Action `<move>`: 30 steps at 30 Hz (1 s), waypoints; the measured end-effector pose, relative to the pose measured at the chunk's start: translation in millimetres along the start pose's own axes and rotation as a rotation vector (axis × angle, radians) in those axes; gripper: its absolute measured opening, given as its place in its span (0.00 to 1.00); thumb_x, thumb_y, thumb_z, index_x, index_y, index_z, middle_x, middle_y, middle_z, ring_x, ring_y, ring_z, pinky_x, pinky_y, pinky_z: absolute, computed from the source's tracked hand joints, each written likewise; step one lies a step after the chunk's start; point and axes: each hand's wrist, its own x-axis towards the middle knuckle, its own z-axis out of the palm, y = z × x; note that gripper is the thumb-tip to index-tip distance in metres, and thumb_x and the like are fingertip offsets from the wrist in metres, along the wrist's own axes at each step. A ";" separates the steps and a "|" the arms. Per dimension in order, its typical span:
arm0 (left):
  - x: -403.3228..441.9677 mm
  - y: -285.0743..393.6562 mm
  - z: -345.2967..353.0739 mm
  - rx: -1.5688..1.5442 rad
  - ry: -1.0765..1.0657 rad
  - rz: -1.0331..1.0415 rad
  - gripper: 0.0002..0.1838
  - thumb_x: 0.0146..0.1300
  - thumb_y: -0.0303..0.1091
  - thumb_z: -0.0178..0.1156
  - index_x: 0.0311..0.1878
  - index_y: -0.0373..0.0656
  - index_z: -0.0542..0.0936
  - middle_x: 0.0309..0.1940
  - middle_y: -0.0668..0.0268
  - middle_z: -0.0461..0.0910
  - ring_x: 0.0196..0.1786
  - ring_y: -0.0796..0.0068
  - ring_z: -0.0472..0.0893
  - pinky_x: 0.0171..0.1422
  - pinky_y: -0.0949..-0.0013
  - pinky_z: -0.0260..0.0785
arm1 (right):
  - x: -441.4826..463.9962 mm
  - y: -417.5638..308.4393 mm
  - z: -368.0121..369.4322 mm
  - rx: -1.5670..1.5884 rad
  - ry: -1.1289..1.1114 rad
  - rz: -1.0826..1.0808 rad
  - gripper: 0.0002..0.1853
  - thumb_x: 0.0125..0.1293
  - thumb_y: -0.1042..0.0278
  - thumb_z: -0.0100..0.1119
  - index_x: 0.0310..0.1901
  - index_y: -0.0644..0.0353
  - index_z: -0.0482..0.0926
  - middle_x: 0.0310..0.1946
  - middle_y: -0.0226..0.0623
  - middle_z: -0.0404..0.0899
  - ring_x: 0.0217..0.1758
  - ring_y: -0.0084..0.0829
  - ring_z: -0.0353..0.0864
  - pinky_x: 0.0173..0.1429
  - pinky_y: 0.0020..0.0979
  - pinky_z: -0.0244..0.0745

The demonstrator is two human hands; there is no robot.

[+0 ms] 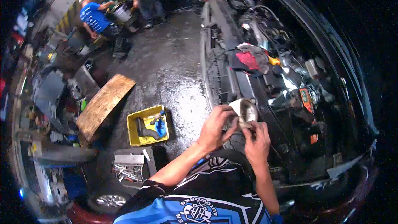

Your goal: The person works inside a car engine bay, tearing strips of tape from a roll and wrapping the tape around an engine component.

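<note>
A roll of pale tape, or a similar ring-shaped roll, is held up over the front edge of an open engine bay. My left hand has its fingers curled against the roll's left side. From the lower right, my right hand pinches the roll's lower edge between thumb and fingers. Just beyond the roll, a red and dark cloth lies on the car's front frame.
A yellow bin with hoses and a blue item stands on the wet floor, near a wooden board and a tool tray. Two people are at the back left. An orange device lies in the engine bay.
</note>
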 end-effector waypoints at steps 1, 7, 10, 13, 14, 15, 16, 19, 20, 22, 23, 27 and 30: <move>1.9 -0.9 0.0 -0.005 -0.021 0.029 0.17 0.53 0.22 0.68 0.46 0.37 0.76 0.43 0.54 0.77 0.46 0.53 0.79 0.50 0.59 0.74 | -0.9 3.2 0.2 -0.015 -0.006 -0.023 0.15 0.64 0.65 0.64 0.50 0.59 0.77 0.43 0.45 0.76 0.45 0.48 0.79 0.49 0.43 0.76; -0.7 -3.0 -3.5 0.059 -0.063 -0.090 0.12 0.56 0.24 0.66 0.43 0.38 0.76 0.41 0.54 0.79 0.43 0.55 0.81 0.48 0.60 0.74 | -3.9 0.0 -4.9 -0.091 -0.042 -0.076 0.22 0.63 0.56 0.67 0.52 0.61 0.77 0.64 0.54 0.60 0.59 0.58 0.74 0.57 0.47 0.75; -1.7 10.1 -4.8 -0.014 -0.096 -0.054 0.11 0.55 0.19 0.63 0.42 0.36 0.75 0.39 0.56 0.79 0.40 0.62 0.81 0.48 0.65 0.73 | -6.9 5.3 -6.4 -0.016 -0.088 -0.079 0.22 0.64 0.56 0.66 0.53 0.63 0.77 0.63 0.52 0.63 0.59 0.54 0.75 0.58 0.45 0.75; 3.0 17.7 -5.7 -0.056 -0.105 -0.063 0.10 0.57 0.19 0.62 0.42 0.35 0.75 0.38 0.58 0.78 0.40 0.65 0.80 0.47 0.67 0.73 | -4.9 4.8 -11.3 0.098 -0.065 0.004 0.23 0.63 0.54 0.66 0.51 0.65 0.79 0.58 0.45 0.73 0.53 0.47 0.80 0.58 0.41 0.75; 6.9 15.9 -6.6 -0.115 -0.138 -0.187 0.07 0.61 0.21 0.60 0.42 0.34 0.76 0.37 0.59 0.79 0.41 0.70 0.79 0.47 0.69 0.72 | -4.4 8.0 -12.3 0.108 -0.071 0.003 0.23 0.63 0.53 0.66 0.50 0.65 0.79 0.55 0.44 0.75 0.53 0.47 0.80 0.57 0.40 0.75; 12.7 18.6 -6.7 -0.207 -0.144 -0.326 0.04 0.65 0.24 0.60 0.42 0.34 0.77 0.37 0.61 0.80 0.42 0.74 0.78 0.49 0.71 0.71 | -4.1 10.5 -11.9 0.120 -0.075 0.000 0.22 0.63 0.53 0.66 0.48 0.65 0.80 0.53 0.44 0.77 0.52 0.48 0.80 0.56 0.40 0.75; 14.8 15.8 -6.0 -0.293 -0.183 -0.412 0.06 0.64 0.24 0.61 0.42 0.35 0.77 0.40 0.61 0.81 0.45 0.74 0.79 0.52 0.70 0.72 | -3.2 10.1 -11.3 0.150 -0.050 0.033 0.23 0.63 0.51 0.66 0.47 0.65 0.80 0.48 0.47 0.80 0.52 0.49 0.80 0.55 0.42 0.75; 19.1 17.2 -4.0 -0.496 -0.244 -0.520 0.10 0.62 0.25 0.66 0.43 0.36 0.76 0.45 0.62 0.82 0.50 0.75 0.80 0.59 0.69 0.71 | -6.4 12.3 -11.5 0.047 -0.030 0.067 0.24 0.63 0.50 0.66 0.46 0.67 0.80 0.45 0.50 0.81 0.51 0.51 0.79 0.55 0.43 0.74; 17.1 15.9 -0.5 -0.532 -0.239 -0.496 0.11 0.61 0.25 0.66 0.44 0.36 0.76 0.44 0.62 0.82 0.51 0.75 0.80 0.60 0.69 0.71 | -5.5 7.1 -14.1 0.059 -0.021 0.085 0.24 0.62 0.50 0.66 0.45 0.68 0.79 0.44 0.52 0.81 0.51 0.52 0.79 0.56 0.44 0.73; 12.7 11.1 5.5 -0.502 -0.218 -0.438 0.15 0.58 0.25 0.70 0.45 0.37 0.75 0.44 0.60 0.82 0.51 0.73 0.80 0.59 0.68 0.72 | -5.1 3.8 -14.9 0.021 -0.021 0.084 0.24 0.62 0.51 0.66 0.45 0.67 0.79 0.44 0.52 0.81 0.51 0.53 0.79 0.56 0.44 0.73; 9.1 11.8 7.9 -0.478 -0.195 -0.545 0.15 0.57 0.27 0.70 0.44 0.37 0.76 0.42 0.60 0.83 0.48 0.72 0.82 0.56 0.68 0.73 | -5.0 4.2 -13.0 0.011 -0.031 0.075 0.23 0.62 0.51 0.66 0.44 0.67 0.79 0.44 0.52 0.81 0.51 0.53 0.79 0.57 0.44 0.73; 9.9 4.7 5.7 -0.390 -0.024 -0.496 0.15 0.59 0.30 0.69 0.47 0.37 0.80 0.36 0.62 0.85 0.44 0.75 0.83 0.52 0.69 0.74 | -6.5 8.9 -3.0 -0.006 -0.009 -0.156 0.22 0.58 0.58 0.70 0.46 0.66 0.77 0.50 0.51 0.80 0.61 0.52 0.74 0.63 0.47 0.69; 27.9 22.4 -13.9 -0.531 0.006 -0.632 0.13 0.60 0.29 0.69 0.47 0.36 0.83 0.35 0.64 0.85 0.42 0.78 0.83 0.49 0.72 0.75 | -6.1 4.8 -0.7 -0.017 -0.037 -0.183 0.23 0.57 0.60 0.72 0.47 0.66 0.76 0.52 0.52 0.78 0.65 0.53 0.70 0.66 0.48 0.67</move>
